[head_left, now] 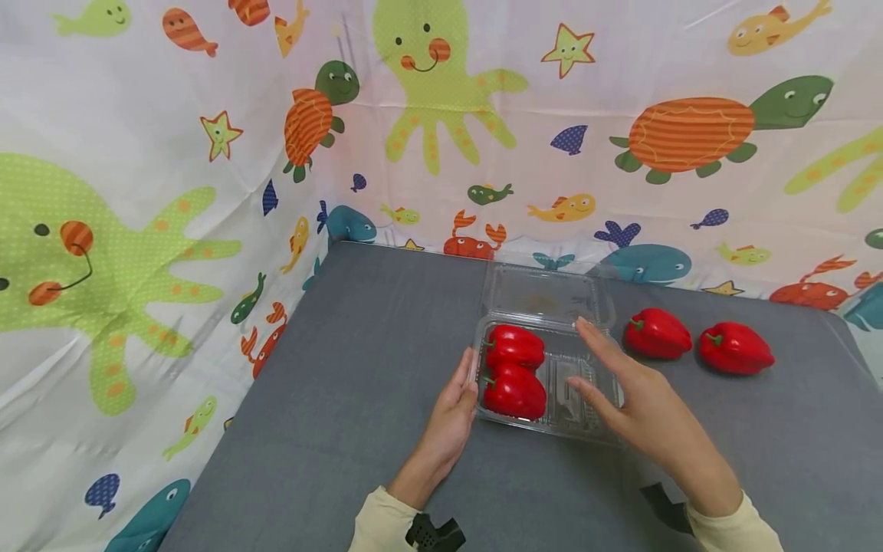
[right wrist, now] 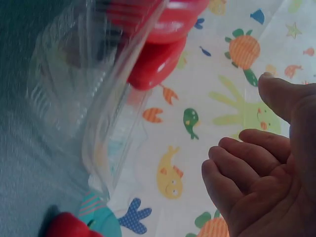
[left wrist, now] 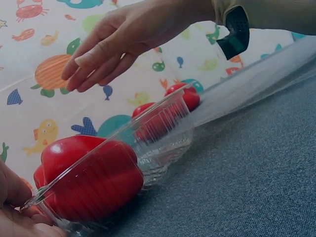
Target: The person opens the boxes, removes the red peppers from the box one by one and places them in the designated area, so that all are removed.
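A clear plastic clamshell container (head_left: 576, 433) lies with its lid (head_left: 538, 295) folded back. Two red bell peppers, a rear one (head_left: 515, 347) and a front one (head_left: 516, 392), sit side by side in its left half. At the container's left edge my left hand (head_left: 447, 418) holds the rim; the left wrist view shows its thumb and fingers (left wrist: 17, 190) at the corner. My right hand (head_left: 651, 406), fingers extended and apart, hovers over the container's right side with nothing in it. The right wrist view shows its palm (right wrist: 266, 182) bare.
Two more red bell peppers, one nearer (head_left: 658, 333) and one farther right (head_left: 736, 348), lie on the grey tabletop (head_left: 345, 368) to the container's right. A curtain (head_left: 524, 176) printed with sea animals hangs along the back and left.
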`<state>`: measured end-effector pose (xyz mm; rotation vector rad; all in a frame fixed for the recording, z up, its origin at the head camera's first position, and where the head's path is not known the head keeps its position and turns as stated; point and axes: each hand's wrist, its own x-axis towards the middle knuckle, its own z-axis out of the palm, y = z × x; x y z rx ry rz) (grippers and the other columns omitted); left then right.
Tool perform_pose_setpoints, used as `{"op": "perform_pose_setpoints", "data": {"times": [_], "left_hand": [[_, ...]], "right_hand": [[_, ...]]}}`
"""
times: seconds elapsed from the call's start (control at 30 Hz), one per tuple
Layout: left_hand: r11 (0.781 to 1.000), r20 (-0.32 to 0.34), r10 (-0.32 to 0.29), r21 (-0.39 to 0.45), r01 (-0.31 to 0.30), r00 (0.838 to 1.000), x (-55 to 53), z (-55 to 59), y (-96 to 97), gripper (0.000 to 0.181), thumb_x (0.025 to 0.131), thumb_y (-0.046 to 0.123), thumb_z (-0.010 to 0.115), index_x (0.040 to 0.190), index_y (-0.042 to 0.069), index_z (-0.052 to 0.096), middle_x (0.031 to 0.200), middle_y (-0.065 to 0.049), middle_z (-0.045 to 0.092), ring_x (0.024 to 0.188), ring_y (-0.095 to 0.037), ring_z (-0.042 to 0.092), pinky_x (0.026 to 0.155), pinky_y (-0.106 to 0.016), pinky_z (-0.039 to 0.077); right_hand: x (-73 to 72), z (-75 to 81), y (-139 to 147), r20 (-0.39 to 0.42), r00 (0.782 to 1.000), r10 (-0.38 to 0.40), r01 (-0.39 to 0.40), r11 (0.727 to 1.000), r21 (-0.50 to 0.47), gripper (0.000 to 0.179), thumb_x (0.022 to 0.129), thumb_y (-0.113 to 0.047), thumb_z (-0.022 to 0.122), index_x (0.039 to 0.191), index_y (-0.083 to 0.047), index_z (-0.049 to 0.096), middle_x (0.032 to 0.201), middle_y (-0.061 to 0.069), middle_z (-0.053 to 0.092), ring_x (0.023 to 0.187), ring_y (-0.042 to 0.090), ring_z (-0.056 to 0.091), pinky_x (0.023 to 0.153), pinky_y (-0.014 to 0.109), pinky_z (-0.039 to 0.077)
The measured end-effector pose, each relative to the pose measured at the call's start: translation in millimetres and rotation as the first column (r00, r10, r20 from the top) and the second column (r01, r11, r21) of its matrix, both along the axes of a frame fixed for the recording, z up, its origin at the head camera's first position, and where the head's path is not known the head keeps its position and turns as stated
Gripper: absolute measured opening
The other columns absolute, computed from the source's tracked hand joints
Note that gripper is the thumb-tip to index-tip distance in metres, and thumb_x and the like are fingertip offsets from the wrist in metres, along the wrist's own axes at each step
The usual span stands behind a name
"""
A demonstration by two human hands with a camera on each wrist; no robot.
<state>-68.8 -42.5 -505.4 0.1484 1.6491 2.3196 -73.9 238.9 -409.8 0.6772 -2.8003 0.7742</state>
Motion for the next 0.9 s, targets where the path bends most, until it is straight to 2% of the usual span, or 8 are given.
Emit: {"op": "perform_pose_setpoints", "data": {"times": [0.07, 0.13, 0.4, 0.63, 0.7, 0.77, 0.87, 0.9], "left_hand": [[1.0, 0.001, 0.0, -0.001, 0.0, 1.0, -0.1, -0.2, 0.3, 0.063, 0.115, 0.01, 0.035, 0.172, 0.018, 0.008, 0.178, 0.003, 0.009, 0.164, -0.02, 0.005, 0.131, -0.048, 0.012], [1.0, -0.001, -0.002, 0.001, 0.002, 1.0, -0.1, 0.3, 0.5, 0.063, 0.115, 0.01, 0.035, 0.172, 0.018, 0.008, 0.178, 0.003, 0.008, 0.164, -0.02, 0.004, 0.131, -0.047, 0.012], [1.0, 0.001, -0.003, 0.002, 0.003, 1.0, 0.7, 1.1, 0.6, 0.063, 0.115, 0.01, 0.034, 0.172, 0.019, 0.007, 0.178, 0.003, 0.008, 0.164, -0.019, 0.004, 0.131, -0.047, 0.012], [1.0, -0.001, -0.007, 0.002, 0.007, 1.0, 0.2, 0.1, 0.6, 0.064, 0.115, 0.011, 0.035, 0.172, 0.019, 0.007, 0.178, 0.004, 0.008, 0.164, -0.018, 0.004, 0.131, -0.048, 0.011], [1.0, 0.0, -0.008, 0.002, 0.008, 1.0, 0.5, 0.1, 0.7, 0.064, 0.115, 0.011, 0.035, 0.172, 0.02, 0.007, 0.178, 0.005, 0.008, 0.164, -0.018, 0.003, 0.131, -0.049, 0.011], [1.0, 0.002, -0.007, 0.0, 0.007, 1.0, 1.0, 0.4, 0.6, 0.064, 0.115, 0.011, 0.035, 0.172, 0.02, 0.007, 0.178, 0.005, 0.008, 0.164, -0.019, 0.003, 0.131, -0.05, 0.01], [1.0, 0.007, -0.004, 0.005, 0.004, 1.0, 1.6, 1.3, 1.3, 0.064, 0.115, 0.01, 0.035, 0.172, 0.02, 0.007, 0.178, 0.004, 0.008, 0.164, -0.02, 0.003, 0.131, -0.052, 0.01], [1.0, 0.008, -0.003, 0.006, 0.003, 1.0, 1.8, 1.6, 1.6, 0.064, 0.115, 0.01, 0.035, 0.172, 0.02, 0.007, 0.178, 0.004, 0.008, 0.164, -0.02, 0.003, 0.131, -0.052, 0.01]], "right_hand": [[0.4, -1.2, -3.5, 0.01, 1.0, 0.01, -0.01, 1.0, -0.002, 0.095, 0.094, -0.03, 0.082, 0.17, -0.028, 0.026, 0.167, 0.01, 0.041, 0.138, 0.04, 0.058, 0.092, 0.054, 0.06], [0.5, -2.0, -6.5, 0.015, 1.0, 0.013, -0.013, 1.0, -0.002, 0.095, 0.094, -0.032, 0.082, 0.17, -0.029, 0.025, 0.167, 0.009, 0.04, 0.138, 0.039, 0.058, 0.093, 0.053, 0.059], [0.5, -2.3, -13.6, -0.023, 0.999, 0.027, -0.027, 1.0, -0.011, 0.098, 0.091, -0.029, 0.085, 0.169, -0.029, 0.026, 0.167, 0.007, 0.041, 0.122, 0.029, 0.07, 0.089, 0.049, 0.062], [0.9, -2.7, -24.7, 0.006, 0.999, 0.039, -0.039, 0.999, -0.004, 0.101, 0.091, -0.032, 0.085, 0.17, -0.031, 0.022, 0.169, 0.006, 0.038, 0.13, 0.034, 0.065, 0.083, 0.045, 0.065], [1.6, -3.8, -27.8, 0.021, 0.999, 0.045, -0.045, 0.999, -0.018, 0.103, 0.09, -0.03, 0.086, 0.17, -0.031, 0.021, 0.17, 0.005, 0.036, 0.123, 0.033, 0.07, 0.076, 0.039, 0.065], [1.9, -5.1, -31.0, 0.042, 0.998, 0.052, -0.051, 0.998, -0.028, 0.103, 0.091, -0.03, 0.086, 0.17, -0.032, 0.021, 0.171, 0.004, 0.034, 0.109, 0.028, 0.075, 0.069, 0.032, 0.064], [2.0, -7.6, -34.9, 0.059, 0.997, 0.055, -0.054, 0.998, -0.021, 0.103, 0.091, -0.034, 0.085, 0.17, -0.033, 0.02, 0.171, 0.002, 0.033, 0.114, 0.028, 0.073, 0.072, 0.034, 0.065], [1.9, -8.5, -35.8, 0.058, 0.997, 0.055, -0.055, 0.998, -0.013, 0.103, 0.091, -0.036, 0.085, 0.17, -0.033, 0.019, 0.171, 0.002, 0.033, 0.121, 0.029, 0.071, 0.077, 0.036, 0.065]]}}
